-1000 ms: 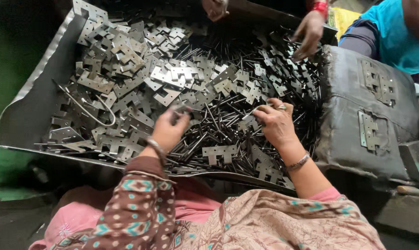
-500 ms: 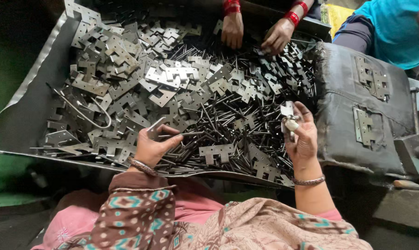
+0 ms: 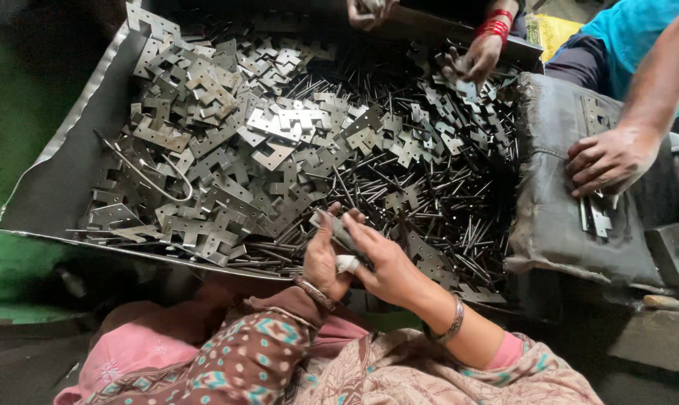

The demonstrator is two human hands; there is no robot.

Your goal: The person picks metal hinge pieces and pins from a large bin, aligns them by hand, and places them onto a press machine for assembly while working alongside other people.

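My left hand [image 3: 323, 259] and my right hand [image 3: 380, 259] meet over the near edge of a big sheet-metal tray [image 3: 62, 176]. Between them they hold a small grey metal hinge plate [image 3: 341, 231], fingers of both hands closed on it. The tray is heaped with flat notched hinge plates [image 3: 227, 142] on its left and thin metal pins [image 3: 437, 202] on its right. A white bandage wraps one finger where the two hands meet.
A co-worker's hand with red bangles [image 3: 476, 56] picks at the far rim. Another person's hand [image 3: 608, 159] rests on a dark padded block [image 3: 572, 217] at right, over a few plates. A bent wire [image 3: 148, 176] lies among the left plates.
My hands, apart over the pile before, have come together near the tray's front edge with a plate between them. A new hand has come onto the padded block at right.
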